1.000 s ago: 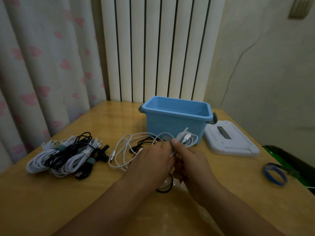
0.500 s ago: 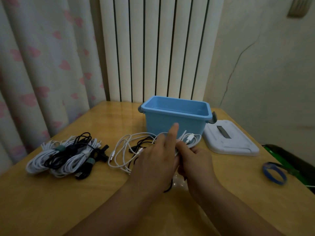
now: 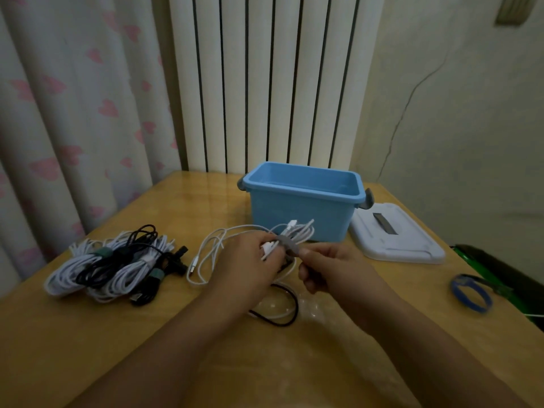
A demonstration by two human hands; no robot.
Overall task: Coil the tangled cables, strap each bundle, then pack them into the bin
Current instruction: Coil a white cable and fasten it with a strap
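Note:
My left hand (image 3: 250, 262) grips a coiled white cable bundle (image 3: 297, 232) just in front of the blue bin (image 3: 303, 198). A grey strap (image 3: 290, 245) runs around the bundle, and my right hand (image 3: 326, 267) pinches its free end, pulled to the right. Loose white cable loops (image 3: 206, 254) trail left of my left hand. A black cable (image 3: 282, 316) lies on the table beneath my hands. The bin stands open; nothing shows inside it.
A pile of strapped white and black cable bundles (image 3: 114, 266) lies at the left of the wooden table (image 3: 88, 348). The bin's white lid (image 3: 394, 234) rests right of the bin. A blue band (image 3: 471, 293) sits near the right edge. A radiator and curtain stand behind.
My left forefinger, raised half a second ago, has curled back onto the bundle. My right hand has drawn the grey strap end out to the right.

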